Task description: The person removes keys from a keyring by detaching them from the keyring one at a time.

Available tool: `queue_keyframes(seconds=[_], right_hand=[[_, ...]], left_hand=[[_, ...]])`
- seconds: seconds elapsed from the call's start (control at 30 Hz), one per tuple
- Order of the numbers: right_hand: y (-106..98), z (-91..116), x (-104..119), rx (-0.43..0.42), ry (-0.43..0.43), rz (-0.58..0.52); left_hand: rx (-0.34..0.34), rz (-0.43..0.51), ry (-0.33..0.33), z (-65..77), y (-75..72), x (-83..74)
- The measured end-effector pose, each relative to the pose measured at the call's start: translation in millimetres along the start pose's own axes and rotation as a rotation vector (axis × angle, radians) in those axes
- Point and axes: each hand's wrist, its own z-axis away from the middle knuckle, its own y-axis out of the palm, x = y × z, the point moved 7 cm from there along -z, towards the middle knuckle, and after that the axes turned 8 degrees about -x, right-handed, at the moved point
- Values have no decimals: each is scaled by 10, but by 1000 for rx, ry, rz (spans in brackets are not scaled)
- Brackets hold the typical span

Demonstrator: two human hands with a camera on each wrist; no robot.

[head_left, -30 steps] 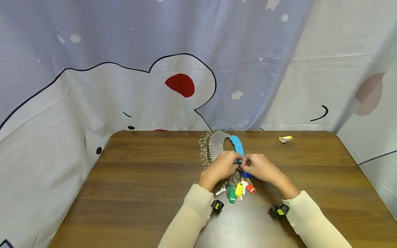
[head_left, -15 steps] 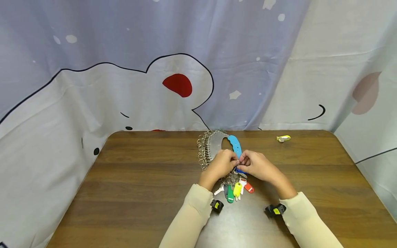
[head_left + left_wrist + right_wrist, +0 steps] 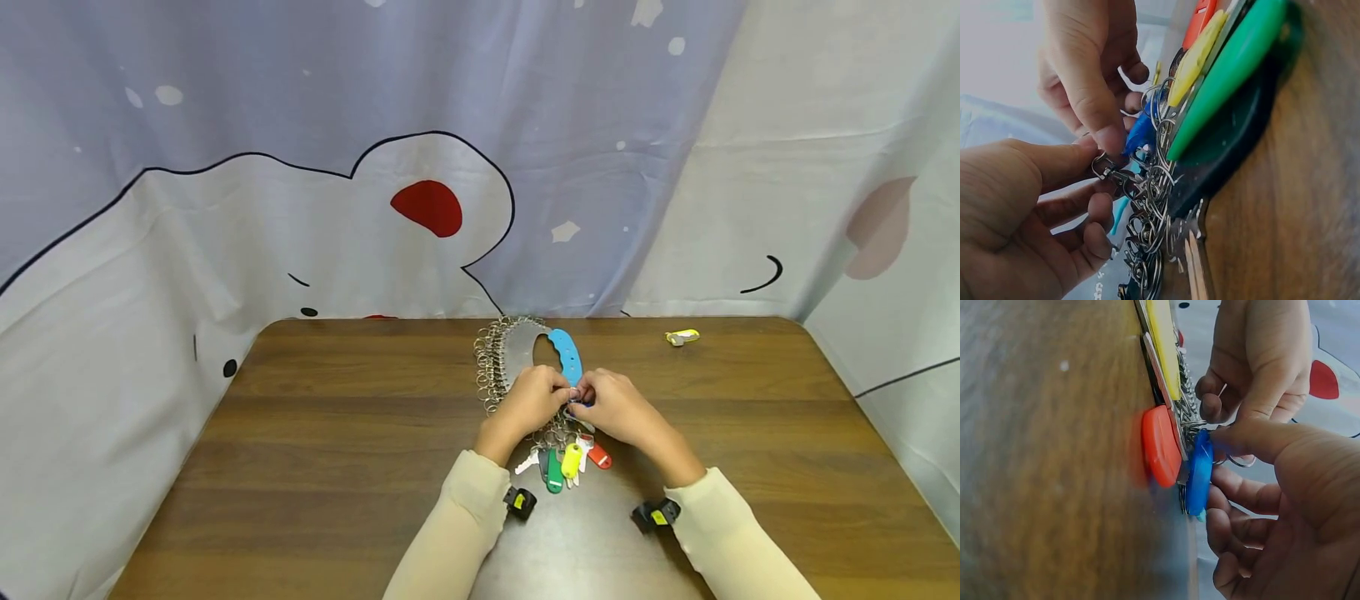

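Note:
A grey curved metal holder (image 3: 517,350) with a light blue handle (image 3: 566,354) lies at the table's far side, its outer edge lined with small metal snap hooks and rings. My left hand (image 3: 531,393) pinches one snap hook (image 3: 1105,167) near the lower end of the handle. Against it, my right hand (image 3: 617,405) pinches the key ring (image 3: 1242,461) of a blue key tag (image 3: 1200,478). The fingers partly hide where ring and hook meet. Below my hands hang keys with green (image 3: 554,472), yellow (image 3: 572,460) and red (image 3: 599,455) tags.
A yellow-tagged key (image 3: 682,337) lies apart near the table's back right. Behind the wooden table (image 3: 337,467) hangs a printed curtain (image 3: 300,233). Black wrist cameras (image 3: 521,503) sit at both cuffs.
My right hand has moved slightly left and closer to my left fingertips. The blue tag, plain to see below the right hand earlier, is now mostly covered in the head view.

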Motion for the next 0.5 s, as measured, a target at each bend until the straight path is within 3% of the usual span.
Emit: queue_keyframes(seconds=[0.23, 0.5], right_hand=[[-31, 0, -39, -25, -5, 17], [-95, -19, 16, -82, -103, -13]], left_hand=[[12, 0, -6, 6, 12, 9], [-8, -21, -16, 8, -42, 45]])
